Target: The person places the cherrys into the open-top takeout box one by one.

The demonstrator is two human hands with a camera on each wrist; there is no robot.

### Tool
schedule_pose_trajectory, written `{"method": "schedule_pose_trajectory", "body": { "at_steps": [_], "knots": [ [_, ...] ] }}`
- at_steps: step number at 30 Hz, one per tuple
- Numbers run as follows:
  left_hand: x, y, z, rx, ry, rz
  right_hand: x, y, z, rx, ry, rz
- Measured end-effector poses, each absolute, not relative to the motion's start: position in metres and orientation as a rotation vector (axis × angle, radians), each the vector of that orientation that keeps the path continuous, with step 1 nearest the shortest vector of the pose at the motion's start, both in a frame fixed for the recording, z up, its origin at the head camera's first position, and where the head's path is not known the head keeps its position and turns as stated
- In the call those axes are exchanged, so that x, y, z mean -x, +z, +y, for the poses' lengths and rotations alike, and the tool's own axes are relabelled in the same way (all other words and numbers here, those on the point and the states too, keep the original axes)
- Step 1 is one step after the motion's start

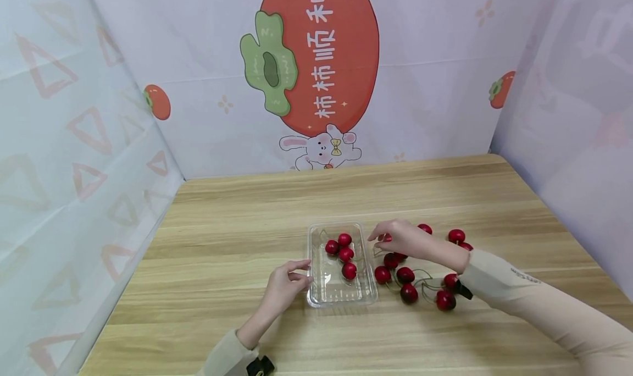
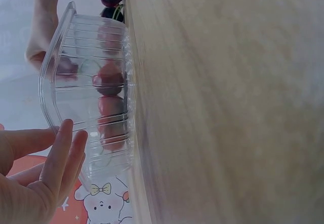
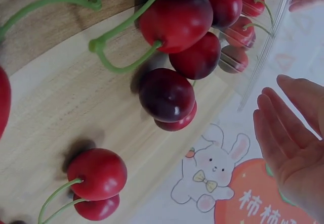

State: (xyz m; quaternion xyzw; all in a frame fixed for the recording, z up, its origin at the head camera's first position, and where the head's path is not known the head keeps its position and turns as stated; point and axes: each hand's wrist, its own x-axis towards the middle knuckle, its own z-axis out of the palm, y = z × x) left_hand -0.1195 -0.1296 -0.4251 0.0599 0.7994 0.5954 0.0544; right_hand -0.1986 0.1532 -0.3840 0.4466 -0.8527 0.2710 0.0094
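Note:
A clear plastic box (image 1: 321, 293) with several red cherries (image 1: 346, 254) in it stands on the table. My left hand (image 1: 284, 285) is at the box's left side, its thumb and fingertips right at the rim; in the left wrist view its fingers (image 2: 63, 145) overlap the clear wall. To the right of the box, my right hand (image 1: 398, 238) is over the loose cherries (image 1: 405, 275), palm turned down. In the right wrist view its fingers (image 3: 271, 118) are extended and nothing shows between them and the thumb. Green stems join some cherries in pairs.
Further loose cherries (image 1: 456, 236) lie to the right, some beside and beneath my right forearm. Under everything is a wood-grain table (image 1: 222, 222). A printed cloth (image 1: 420, 101) with a persimmon and rabbit hangs behind it, and pale cloth walls close both sides.

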Motion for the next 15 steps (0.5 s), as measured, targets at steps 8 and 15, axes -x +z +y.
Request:
{"method": "schedule_pose_trajectory", "body": {
  "at_steps": [8, 15],
  "knots": [
    [0.119, -0.424, -0.129, -0.177, 1.790, 2.440, 0.205, -0.389, 0.157, -1.325, 0.845, -2.833],
    [0.119, -0.423, -0.129, -0.182, 1.798, 2.427, 0.209, -0.396, 0.157, -1.313, 0.830, -2.883]
  ]
}}
